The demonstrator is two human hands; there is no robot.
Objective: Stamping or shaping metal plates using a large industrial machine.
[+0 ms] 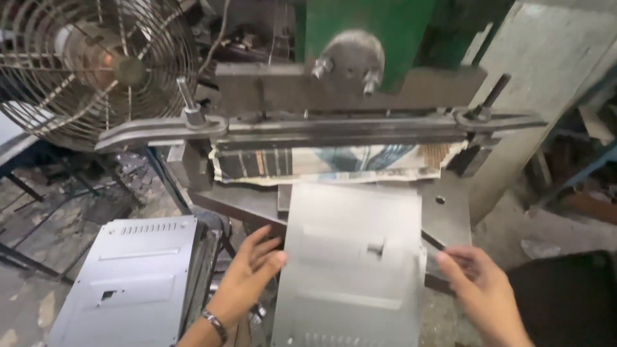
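Observation:
A grey sheet-metal panel point(353, 257) with a small cut-out lies on the press bed, its far edge close under the long dark blade bar point(334, 132). My left hand point(247, 273) presses against the panel's left edge, fingers spread. Over at the panel's right edge, my right hand point(479, 286) touches it with its fingers apart. Neither hand grips anything closed. Folded printed paper point(334, 164) pads the gap under the bar.
A stack of similar grey panels point(138, 276) with vent slots stands at lower left. A caged fan point(96, 64) is at upper left. The green machine body point(366, 29) rises behind the bar. A concrete pillar point(546, 83) stands at right.

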